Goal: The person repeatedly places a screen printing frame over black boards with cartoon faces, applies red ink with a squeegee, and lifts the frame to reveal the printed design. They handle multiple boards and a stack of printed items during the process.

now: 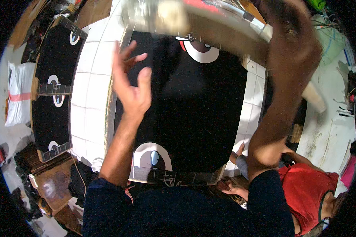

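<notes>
My left hand (132, 85) is raised over the left side of a black cloth panel (186, 102), fingers spread and nothing in them. The panel is printed with large cartoon eyes and lies on a long board. Near the far right corner, my right hand (294, 43) is smeared by motion, so its grip is hidden. A long frame-like thing (225, 37), also blurred, crosses the panel's far end beside my right hand. A pale blurred piece (172, 17) shows on it. Below my right wrist a pale bar (314, 96) sticks out.
At the left, another board carries a black eye-printed panel (47, 114). White tiles (93, 75) run between the boards. A person in a red top (308, 189) sits at the lower right. A white plastic bag (19, 94) and a brown box (53, 185) stand at the left.
</notes>
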A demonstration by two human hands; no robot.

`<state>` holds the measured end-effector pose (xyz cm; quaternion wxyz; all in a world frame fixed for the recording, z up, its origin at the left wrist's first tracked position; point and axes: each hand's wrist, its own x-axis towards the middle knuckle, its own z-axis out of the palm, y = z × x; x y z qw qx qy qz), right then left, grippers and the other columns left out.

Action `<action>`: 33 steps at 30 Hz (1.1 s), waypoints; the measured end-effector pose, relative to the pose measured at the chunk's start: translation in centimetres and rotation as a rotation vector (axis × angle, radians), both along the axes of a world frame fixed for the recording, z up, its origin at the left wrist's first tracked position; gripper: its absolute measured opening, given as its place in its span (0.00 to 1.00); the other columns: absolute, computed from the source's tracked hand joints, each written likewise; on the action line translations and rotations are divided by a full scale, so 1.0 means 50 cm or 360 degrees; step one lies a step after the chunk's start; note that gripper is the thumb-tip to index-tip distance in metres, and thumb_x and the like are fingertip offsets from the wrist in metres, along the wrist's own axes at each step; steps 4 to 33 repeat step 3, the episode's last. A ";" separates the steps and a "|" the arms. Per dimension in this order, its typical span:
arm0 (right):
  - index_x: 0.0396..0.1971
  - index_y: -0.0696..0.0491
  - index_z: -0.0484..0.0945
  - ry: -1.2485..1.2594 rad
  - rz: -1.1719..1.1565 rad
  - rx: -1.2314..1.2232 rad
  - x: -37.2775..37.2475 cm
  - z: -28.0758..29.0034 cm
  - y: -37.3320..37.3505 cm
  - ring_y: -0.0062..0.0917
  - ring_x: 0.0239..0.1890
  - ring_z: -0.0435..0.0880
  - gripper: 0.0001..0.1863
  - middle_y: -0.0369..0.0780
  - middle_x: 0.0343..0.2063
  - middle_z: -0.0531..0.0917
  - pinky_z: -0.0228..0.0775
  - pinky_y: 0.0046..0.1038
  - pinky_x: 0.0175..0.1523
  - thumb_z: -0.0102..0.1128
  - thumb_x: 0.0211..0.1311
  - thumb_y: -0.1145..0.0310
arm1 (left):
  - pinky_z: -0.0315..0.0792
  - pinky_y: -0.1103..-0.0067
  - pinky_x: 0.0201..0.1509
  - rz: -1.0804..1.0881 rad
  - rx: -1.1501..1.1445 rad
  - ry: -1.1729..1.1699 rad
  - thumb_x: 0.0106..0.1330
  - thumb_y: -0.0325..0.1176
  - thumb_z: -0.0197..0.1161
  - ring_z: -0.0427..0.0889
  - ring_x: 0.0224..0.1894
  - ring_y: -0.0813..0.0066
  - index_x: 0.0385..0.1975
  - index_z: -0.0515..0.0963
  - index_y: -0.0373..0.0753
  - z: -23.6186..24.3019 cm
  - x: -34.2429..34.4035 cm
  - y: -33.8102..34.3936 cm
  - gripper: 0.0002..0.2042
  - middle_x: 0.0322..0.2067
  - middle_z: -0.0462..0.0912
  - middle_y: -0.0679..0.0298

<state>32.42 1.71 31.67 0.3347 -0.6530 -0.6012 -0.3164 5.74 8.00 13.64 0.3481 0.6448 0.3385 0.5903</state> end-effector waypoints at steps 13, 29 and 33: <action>0.45 0.49 0.87 -0.0837 -0.0631 -0.0566 0.057 0.147 0.074 0.36 0.46 0.90 0.15 0.45 0.46 0.89 0.80 0.40 0.55 0.71 0.63 0.58 | 0.66 0.59 0.70 0.0046 -0.0148 0.0895 0.71 0.40 0.65 0.76 0.63 0.45 0.71 0.66 0.30 -0.113 0.023 -0.054 0.32 0.62 0.77 0.43; 0.45 0.49 0.87 -0.0837 -0.0631 -0.0566 0.057 0.147 0.074 0.36 0.46 0.90 0.15 0.45 0.46 0.89 0.80 0.40 0.55 0.71 0.63 0.58 | 0.66 0.59 0.70 0.0046 -0.0148 0.0895 0.71 0.40 0.65 0.76 0.63 0.45 0.71 0.66 0.30 -0.113 0.023 -0.054 0.32 0.62 0.77 0.43; 0.45 0.49 0.87 -0.0837 -0.0631 -0.0566 0.057 0.147 0.074 0.36 0.46 0.90 0.15 0.45 0.46 0.89 0.80 0.40 0.55 0.71 0.63 0.58 | 0.66 0.59 0.70 0.0046 -0.0148 0.0895 0.71 0.40 0.65 0.76 0.63 0.45 0.71 0.66 0.30 -0.113 0.023 -0.054 0.32 0.62 0.77 0.43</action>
